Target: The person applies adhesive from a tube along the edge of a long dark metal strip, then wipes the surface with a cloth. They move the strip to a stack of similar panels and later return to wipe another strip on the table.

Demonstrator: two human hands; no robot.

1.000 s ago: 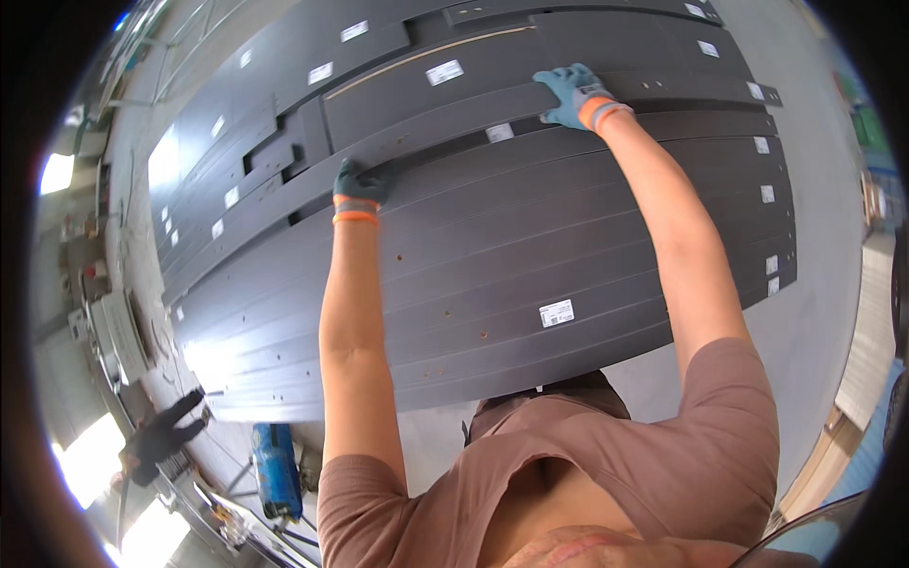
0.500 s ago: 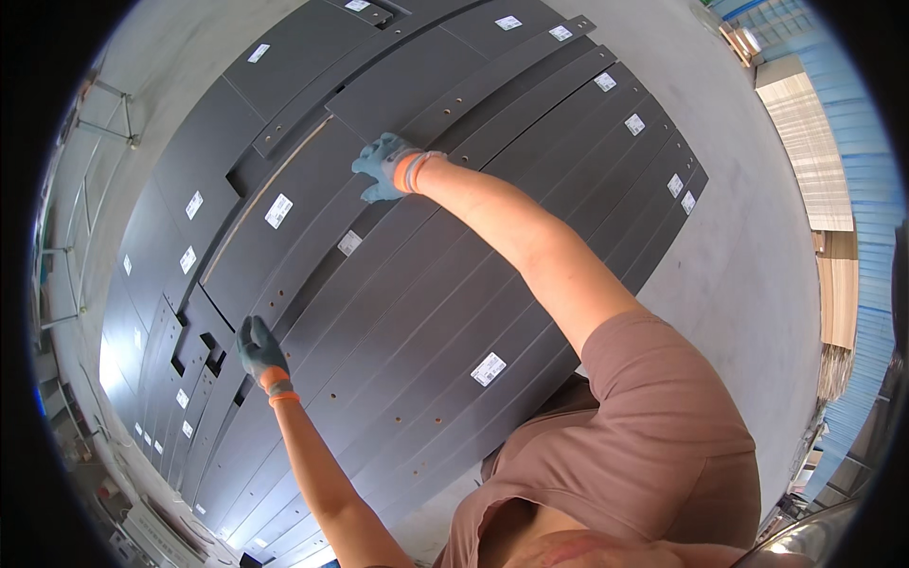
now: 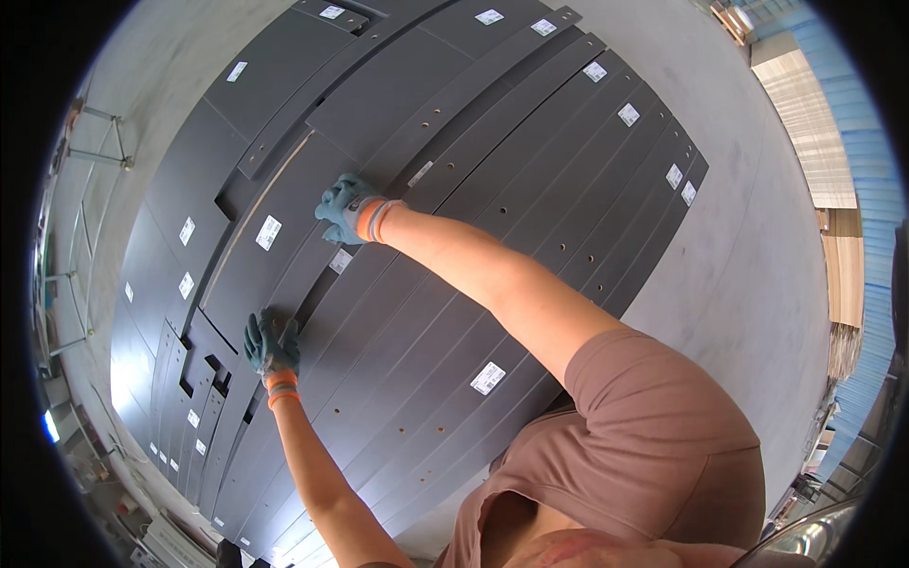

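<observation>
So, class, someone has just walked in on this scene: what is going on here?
A person in blue work gloves leans over a big spread of dark grey flat panels lying on a concrete floor. The left hand presses on the near end of one wide panel with a white label; the right hand rests at its far edge. Long narrow panels with small drilled holes lie side by side to the right, and smaller notched pieces lie to the left. Whether either hand grips an edge cannot be told.

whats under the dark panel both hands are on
Both the left hand and the right hand rest on a dark grey panel. More dark panels show beneath its edges; what lies directly below is covered.
</observation>
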